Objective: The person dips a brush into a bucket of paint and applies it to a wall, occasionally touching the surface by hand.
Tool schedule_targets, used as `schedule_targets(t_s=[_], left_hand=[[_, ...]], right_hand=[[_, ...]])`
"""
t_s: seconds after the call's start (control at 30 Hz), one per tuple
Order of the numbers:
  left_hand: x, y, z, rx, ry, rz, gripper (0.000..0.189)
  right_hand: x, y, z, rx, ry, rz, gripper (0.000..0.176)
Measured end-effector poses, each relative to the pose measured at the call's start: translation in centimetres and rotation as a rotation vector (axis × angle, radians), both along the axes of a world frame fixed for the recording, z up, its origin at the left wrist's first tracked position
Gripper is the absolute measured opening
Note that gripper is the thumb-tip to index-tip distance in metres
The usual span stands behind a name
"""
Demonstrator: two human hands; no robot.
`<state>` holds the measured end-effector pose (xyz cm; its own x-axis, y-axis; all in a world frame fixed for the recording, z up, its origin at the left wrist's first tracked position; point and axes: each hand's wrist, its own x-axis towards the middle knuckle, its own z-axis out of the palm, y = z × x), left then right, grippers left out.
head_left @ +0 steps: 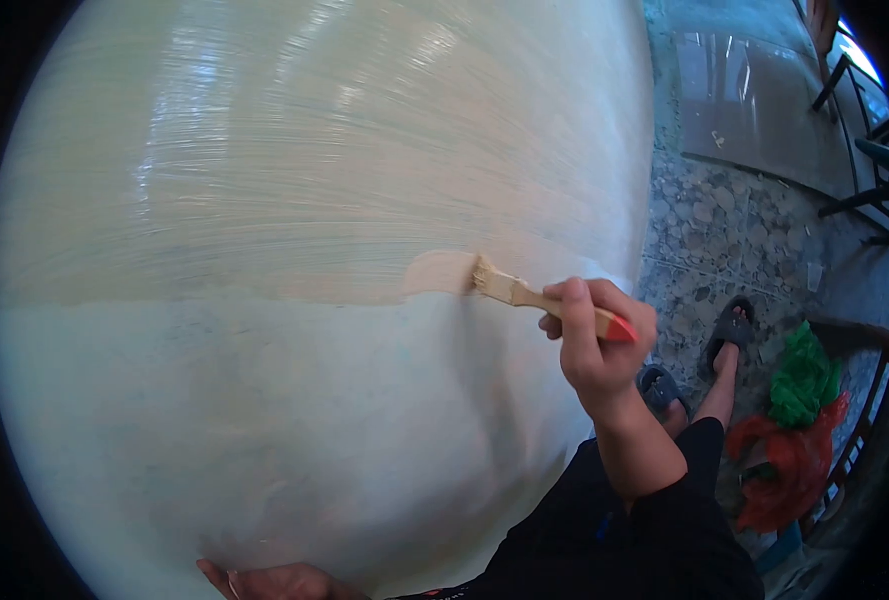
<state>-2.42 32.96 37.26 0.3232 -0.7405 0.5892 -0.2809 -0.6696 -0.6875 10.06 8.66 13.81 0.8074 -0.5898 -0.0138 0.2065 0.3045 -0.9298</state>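
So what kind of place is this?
Probably a workshop or work yard: a huge round pale form half coated, the right hand holding a paintbrush to it, and a pebbled floor.

On your right, red and green plastic bags [800,440] lie on the speckled floor [725,230]; farther off, a glossy sheet [755,100] lies beside chair legs [865,150].

Nothing to read here: no lettering on the big pale ball [265,200], none on the brush [525,293]. The tiny white marks low on the black clothing [565,540] are too small to make out.
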Motion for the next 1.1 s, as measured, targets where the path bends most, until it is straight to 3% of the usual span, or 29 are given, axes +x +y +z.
schedule_targets(t_s=[0.07,0.2,0.27,0.3,0.47,0.53,0.6,0.7,0.77,0.83,1.0,1.1], left_hand=[[0.0,-0.4,0.1,-0.007,-0.015,0.012,0.057],[0.2,-1.0,0.0,-0.027,-0.005,0.025,0.057],[0.4,-1.1,-0.2,-0.034,0.004,0.028,0.056],[0.6,-1.1,-0.3,-0.036,0.005,0.028,0.056],[0.9,-0.8,-0.4,-0.038,0.01,0.042,0.055],[0.7,-0.1,-0.2,-0.039,0.041,0.022,0.053],[0.9,-0.9,-0.2,-0.039,0.04,0.04,0.053],[1.1,-0.3,-0.7,-0.019,0.023,0.031,0.053],[0.5,1.1,0.1,0.064,0.011,0.016,0.052],[0.1,1.9,0.4,0.136,-0.008,-0.013,0.051],[0.0,1.9,0.3,0.096,-0.004,-0.038,0.051],[0.0,1.9,0.1,0.061,0.018,-0.031,0.051]], right_hand=[[-0.4,-0.8,2.3,-0.07,-0.072,-0.041,0.022],[-1.0,-1.0,3.7,0.137,-0.211,-0.051,0.02],[-0.7,0.4,2.9,0.372,-0.232,0.004,0.022],[-0.4,0.9,1.9,0.281,-0.198,0.022,0.023],[-0.4,3.7,-10.1,0.145,0.091,0.009,0.026],[-0.3,2.9,-15.3,-0.173,0.246,-0.049,0.024],[-0.4,2.0,-20.7,-0.335,0.355,-0.043,0.024],[-0.4,0.5,-22.8,-0.397,0.419,-0.073,0.027],[-0.2,0.6,-21.3,-0.27,0.467,-0.056,0.027],[0.5,2.3,-19.9,-0.163,0.356,-0.02,0.026],[0.0,3.3,-7.4,0.154,0.061,0.014,0.021],[-1.8,2.4,-1.4,0.145,-0.164,0.044,0.02]])
